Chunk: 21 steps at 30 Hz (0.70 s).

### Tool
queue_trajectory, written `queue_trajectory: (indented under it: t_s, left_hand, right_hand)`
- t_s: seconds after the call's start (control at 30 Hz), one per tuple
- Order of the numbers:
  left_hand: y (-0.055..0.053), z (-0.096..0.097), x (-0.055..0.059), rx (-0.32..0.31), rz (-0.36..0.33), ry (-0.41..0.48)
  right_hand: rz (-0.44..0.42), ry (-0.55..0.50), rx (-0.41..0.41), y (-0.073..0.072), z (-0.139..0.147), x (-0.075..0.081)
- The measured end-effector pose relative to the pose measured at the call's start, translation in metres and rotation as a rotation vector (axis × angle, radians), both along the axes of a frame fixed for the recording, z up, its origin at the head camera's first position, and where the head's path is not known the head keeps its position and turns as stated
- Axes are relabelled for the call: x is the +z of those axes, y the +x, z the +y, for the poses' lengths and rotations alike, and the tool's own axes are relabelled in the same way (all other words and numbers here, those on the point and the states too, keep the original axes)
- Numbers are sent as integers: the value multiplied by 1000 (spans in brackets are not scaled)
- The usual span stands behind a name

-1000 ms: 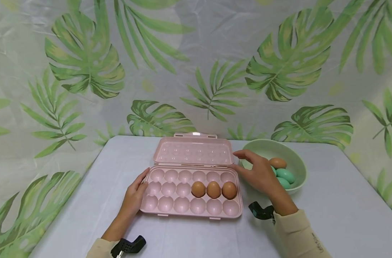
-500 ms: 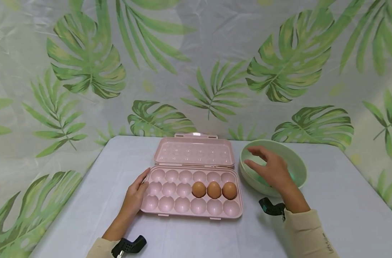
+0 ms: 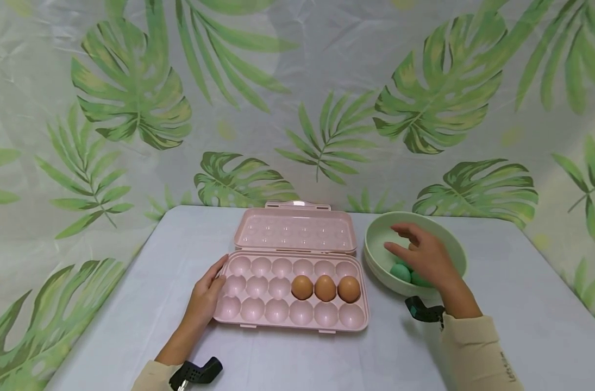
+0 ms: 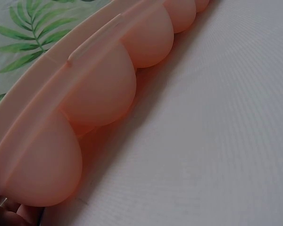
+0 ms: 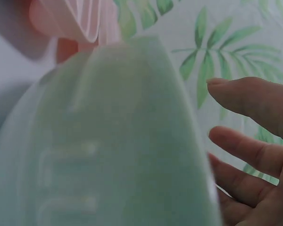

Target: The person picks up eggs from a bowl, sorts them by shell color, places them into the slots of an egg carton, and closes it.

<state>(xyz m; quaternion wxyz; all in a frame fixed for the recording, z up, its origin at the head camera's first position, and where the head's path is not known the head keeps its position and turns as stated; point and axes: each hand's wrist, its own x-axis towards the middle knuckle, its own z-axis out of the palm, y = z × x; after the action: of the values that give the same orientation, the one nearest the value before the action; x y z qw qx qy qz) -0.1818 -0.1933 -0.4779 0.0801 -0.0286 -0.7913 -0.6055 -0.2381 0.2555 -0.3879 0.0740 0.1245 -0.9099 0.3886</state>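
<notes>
A pink egg box [image 3: 292, 326] lies on the table with its lid [image 3: 297, 231] laid back. Three brown eggs [image 3: 325, 288] sit in the right half of its middle row. My left hand [image 3: 202, 298] grips the box's left edge, thumb on top. In the left wrist view, its fingers [image 4: 12, 217] show by the corner under the rounded cups [image 4: 101, 87]. Over the pale green bowl [image 3: 380, 239] my right hand [image 3: 426, 258] hovers, fingers spread and holding nothing. Green eggs [image 3: 400, 272] show below it; the hand hides the rest. The bowl's outer wall [image 5: 122, 117] fills much of the right wrist view.
A white cloth [image 3: 287, 361] covers the table. Behind it hangs a leaf-printed curtain [image 3: 248, 125]. The bowl stands close to the box's right side. Black wrist cameras [image 3: 195, 373] stick out from both wrists.
My right hand has moved right, from beside the egg box's lid to over the bowl, its fingers still apart. The left hand, the box and its three eggs have stayed put.
</notes>
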Motion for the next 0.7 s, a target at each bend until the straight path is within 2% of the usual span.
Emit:
queue_trajectory:
  t_s: [0.2,0.37,0.7]
  left_hand:
    - [0,0,0,0,-4,8]
    - [0,-1,-1,4,-3,7]
    - [0,-1,-1,12,-8,1]
  right_hand:
    - [-49,56,-51,0,9,1]
    - [-74,54,-65,-2,16,-4]
    - [-59,90,-82,-6,24,-12]
